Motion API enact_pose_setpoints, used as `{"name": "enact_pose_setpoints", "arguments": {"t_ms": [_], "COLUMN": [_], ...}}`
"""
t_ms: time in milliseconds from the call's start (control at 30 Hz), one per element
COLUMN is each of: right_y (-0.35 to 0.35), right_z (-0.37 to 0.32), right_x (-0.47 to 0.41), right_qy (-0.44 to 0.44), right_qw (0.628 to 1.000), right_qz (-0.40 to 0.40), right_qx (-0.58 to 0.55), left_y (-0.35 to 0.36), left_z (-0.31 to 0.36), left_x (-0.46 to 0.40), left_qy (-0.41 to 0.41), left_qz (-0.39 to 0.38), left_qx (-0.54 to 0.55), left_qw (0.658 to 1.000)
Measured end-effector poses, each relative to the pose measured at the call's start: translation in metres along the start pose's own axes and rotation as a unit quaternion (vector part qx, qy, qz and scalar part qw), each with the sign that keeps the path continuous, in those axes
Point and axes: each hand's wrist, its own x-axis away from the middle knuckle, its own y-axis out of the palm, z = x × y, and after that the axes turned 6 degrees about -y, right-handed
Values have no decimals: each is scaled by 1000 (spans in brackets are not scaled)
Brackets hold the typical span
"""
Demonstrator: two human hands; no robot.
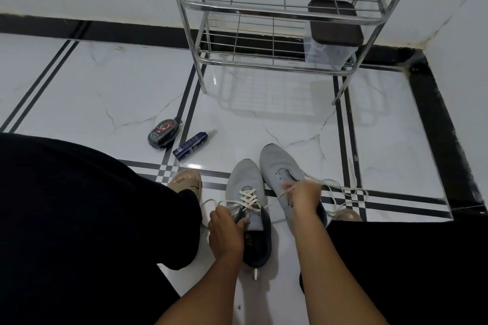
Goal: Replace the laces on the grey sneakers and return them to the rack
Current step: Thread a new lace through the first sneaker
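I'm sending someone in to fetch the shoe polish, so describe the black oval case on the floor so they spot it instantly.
Start at the chrome wire shoe rack by the wall and look down to the white marble floor left of its front leg. The glossy black oval shoe-polish case lies there, beside a dark blue tube; its red-and-white label and rounded shape distinguish it.

The rack (287,8) is cut off by the top edge, so its upper part is out of sight. The right hand (303,196) covers the middle of the right sneaker (280,163), hiding which eyelet the lace (340,187) passes through. The left hand (224,229) hides the near end of the left sneaker's lace (247,196). Print on the black tin (163,133) and blue tube (190,145) is too small to read. Black trousers (79,206) hide both legs.
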Motion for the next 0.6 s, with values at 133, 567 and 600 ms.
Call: {"name": "enact_pose_setpoints", "arguments": {"t_ms": [133,567,600], "right_y": [-34,-13,-16], "right_z": [-67,11,-1], "right_x": [22,34,32], "right_qy": [-177,-122,-125], "right_qw": [939,912,926], "right_qz": [287,-30,15], "right_qx": [-73,390,356], "left_y": [-2,-9,-10], "left_z": [0,1,1], "left_x": [1,-6,-6], "left_qy": [6,-11,-14], "left_qz": [-43,-55,-55], "left_qx": [12,16,13], "left_qw": [999,998,998]}}
